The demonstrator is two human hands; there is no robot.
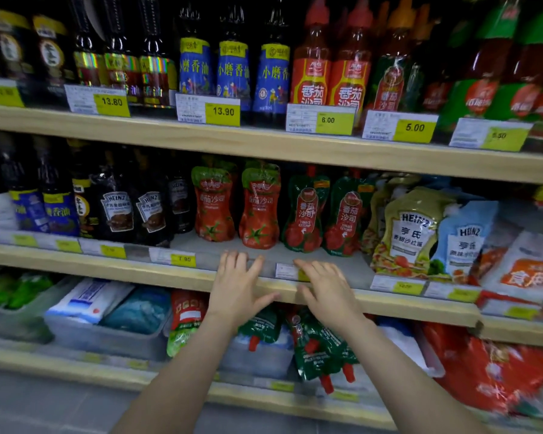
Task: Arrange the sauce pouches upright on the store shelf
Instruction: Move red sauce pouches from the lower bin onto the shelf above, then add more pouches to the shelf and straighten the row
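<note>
On the middle shelf [326, 300], dark Heinz bottles [118, 211] stand at the left. Beside them two red tomato sauce pouches [213, 205] stand upright, then two green ketchup pouches [304, 211], also upright, set back from the edge. Below them the left hand [237, 286] lies flat on the shelf's front lip, its grip apart with fingers spread and holding nothing. Just beside it the right hand [325, 288] rests the same way, fingers straight. Heinz salad dressing pouches [411, 233] lean at the right.

Wooden shelf [389, 303] — upright red pouches [235, 208], green pouches [323, 214], Heinz bottles [132, 211].
</note>
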